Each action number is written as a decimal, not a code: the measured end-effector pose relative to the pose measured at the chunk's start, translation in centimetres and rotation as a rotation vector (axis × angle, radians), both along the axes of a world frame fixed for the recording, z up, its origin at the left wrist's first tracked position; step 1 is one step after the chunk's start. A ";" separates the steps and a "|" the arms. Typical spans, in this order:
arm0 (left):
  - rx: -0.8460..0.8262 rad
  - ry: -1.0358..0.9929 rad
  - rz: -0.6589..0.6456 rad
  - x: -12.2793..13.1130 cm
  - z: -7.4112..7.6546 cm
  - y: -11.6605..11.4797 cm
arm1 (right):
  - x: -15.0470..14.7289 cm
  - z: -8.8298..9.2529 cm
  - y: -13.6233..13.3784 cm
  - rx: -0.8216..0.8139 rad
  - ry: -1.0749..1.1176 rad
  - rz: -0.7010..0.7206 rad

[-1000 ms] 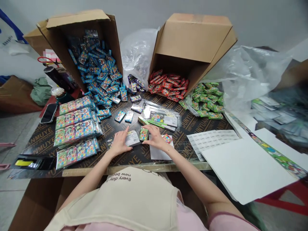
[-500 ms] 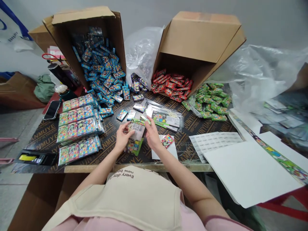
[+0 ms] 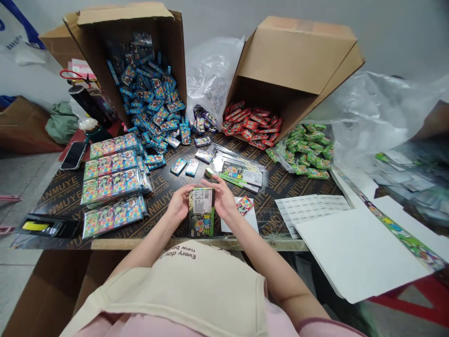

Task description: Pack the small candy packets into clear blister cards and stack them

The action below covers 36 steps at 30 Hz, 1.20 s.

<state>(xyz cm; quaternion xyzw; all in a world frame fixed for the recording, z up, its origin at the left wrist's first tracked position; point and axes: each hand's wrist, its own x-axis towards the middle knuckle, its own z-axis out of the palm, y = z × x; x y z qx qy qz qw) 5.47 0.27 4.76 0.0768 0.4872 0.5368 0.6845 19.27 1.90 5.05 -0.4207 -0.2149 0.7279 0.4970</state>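
- Your left hand (image 3: 180, 204) and right hand (image 3: 222, 199) are together, both clamped on the sides of a small printed carton (image 3: 201, 211); fingers wrap around its upper half;
- the carton stands upright between your hands, just above the front edge of the tabletop (image 3: 280, 185); it looks green and multicoloured, with a white barcode label near its top; it seems lifted off the surface, though you can't tell for certain;
- the tabletop is black plywood with gold JUNMUYE lettering;
- nearest your right hand: a small red-and-green packet (image 3: 244, 205) on a white sheet (image 3: 233, 224); just ahead of your hands, clear-wrapped flat packs (image 3: 240, 171);
- two loose blue packets (image 3: 178, 166) lie ahead of your left hand; four rows of shrink-wrapped multi-packs (image 3: 112, 187) lie to its left;
- at the back, a tipped cardboard box (image 3: 175, 47) spills blue packets (image 3: 150, 98); a second tipped box (image 3: 298, 56) spills red packets (image 3: 247, 126); green packets (image 3: 308, 150) lie to the right of them;
- a clear plastic bag (image 3: 210, 70) stands between the boxes;
- on the right, a printed label sheet (image 3: 312, 210) lies beside a white board (image 3: 358, 248);
- on the left, a phone (image 3: 73, 155) lies face up at the tabletop's edge;
- you wear a beige apron (image 3: 196, 290).
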 end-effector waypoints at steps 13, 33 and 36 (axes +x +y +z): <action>0.396 0.610 -0.265 -2.1 2.2 1.5 | 2.1 -0.1 0.0 0.383 -0.495 0.026; 0.993 1.230 -0.678 -1.8 3.2 0.5 | 8.0 -1.7 1.8 0.718 -0.911 0.269; 1.012 1.277 -0.668 -1.9 2.8 0.5 | 9.6 -5.0 2.9 0.693 -1.306 0.280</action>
